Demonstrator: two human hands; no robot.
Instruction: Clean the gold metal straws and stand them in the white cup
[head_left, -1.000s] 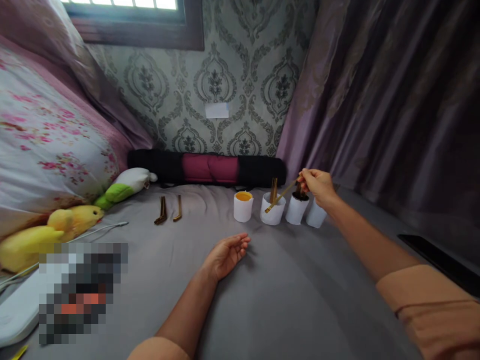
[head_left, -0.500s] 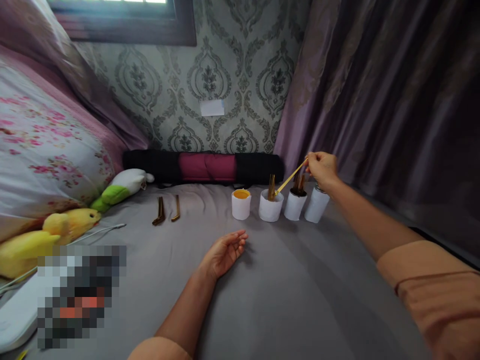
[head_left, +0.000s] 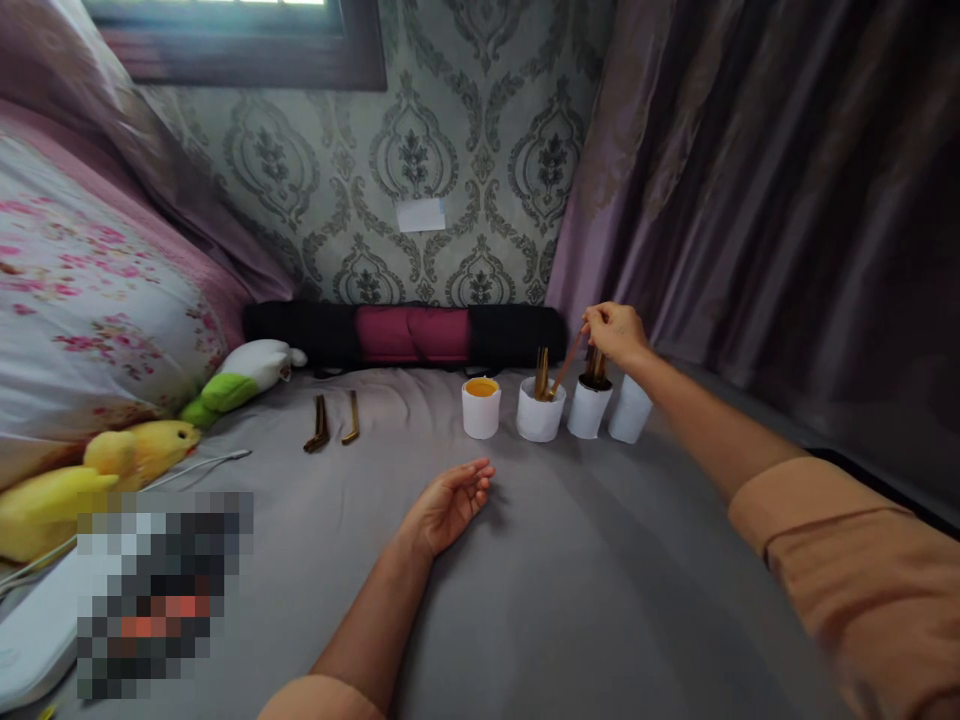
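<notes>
Between its fingertips my right hand (head_left: 615,330) pinches a thin gold-coloured straw (head_left: 566,365). This straw slants down into a wide white cup (head_left: 538,420), where upright gold straws (head_left: 542,372) stand together. Under my right forearm, a narrower white cup (head_left: 589,415) has a dark rim and more gold straws in it. Another white cup (head_left: 630,412) is partly hidden by my right arm. My left hand (head_left: 450,505) lies on the grey sheet, fingers loosely curled and apart, holding nothing. Beyond it sits a white cup with an orange-yellow inside (head_left: 481,412).
Bent gold straws (head_left: 318,425) and one more bent straw (head_left: 351,418) lie on the grey sheet (head_left: 600,600) to the left. Along the wall runs a black and maroon roll (head_left: 412,335). Plush toys (head_left: 142,448), a cable (head_left: 217,460) and a pixelated object (head_left: 157,600) are at left.
My right hand has shifted slightly left, and the straw now stands steeper in the wide cup. My left hand stays in place.
</notes>
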